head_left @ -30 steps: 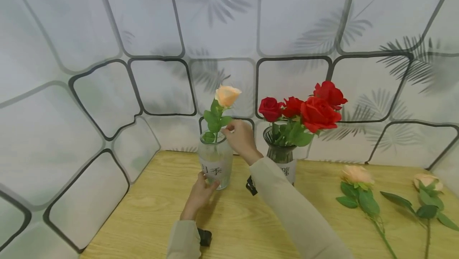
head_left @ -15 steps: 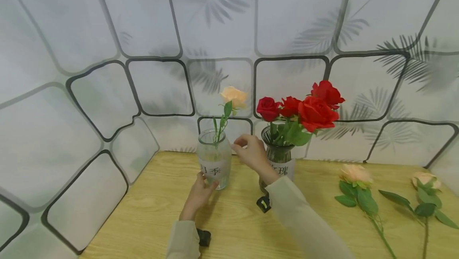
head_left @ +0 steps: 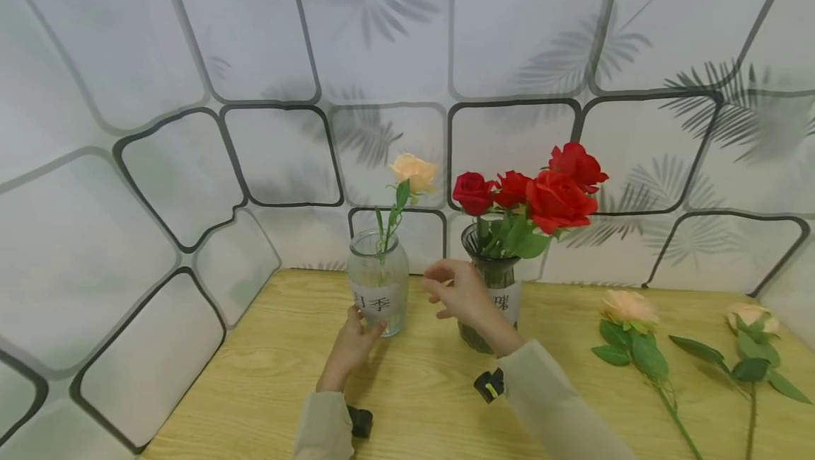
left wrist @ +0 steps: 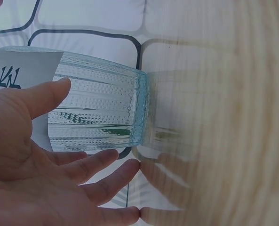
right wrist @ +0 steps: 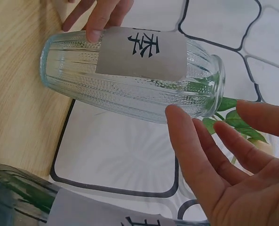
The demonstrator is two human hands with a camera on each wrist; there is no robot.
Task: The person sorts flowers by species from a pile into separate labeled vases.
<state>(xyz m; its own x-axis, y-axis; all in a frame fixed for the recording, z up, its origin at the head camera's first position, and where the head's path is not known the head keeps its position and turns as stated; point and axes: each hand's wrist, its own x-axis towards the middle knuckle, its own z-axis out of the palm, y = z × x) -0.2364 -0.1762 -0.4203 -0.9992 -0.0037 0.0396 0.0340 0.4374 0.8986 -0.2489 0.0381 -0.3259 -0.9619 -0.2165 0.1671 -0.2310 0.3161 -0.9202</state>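
Observation:
A clear glass vase [head_left: 394, 274] with a white label stands on the table, one peach rose [head_left: 414, 173] upright in it. My left hand [head_left: 352, 344] steadies its lower part, thumb and fingers set on either side; the left wrist view shows the thumb [left wrist: 52, 96] across the ribbed glass vase [left wrist: 97, 106]. Between this vase and a dark glass vase [head_left: 495, 277] hovers my right hand [head_left: 460, 291], holding nothing. In the right wrist view its fingers [right wrist: 188, 150] are loosely bent, apart from the clear vase. The dark vase holds several red roses [head_left: 557, 198].
Two more peach roses lie on the table to the right: a nearer rose [head_left: 629, 310] and a farther-right rose [head_left: 753, 318], each with leaves and stem. A patterned cloth wall [head_left: 395, 42] stands behind the wooden table [head_left: 255, 368].
My right hand has let go of the peach rose's leaves and drawn back right and down. The rose has turned and leans slightly right. My left hand stays at the vase.

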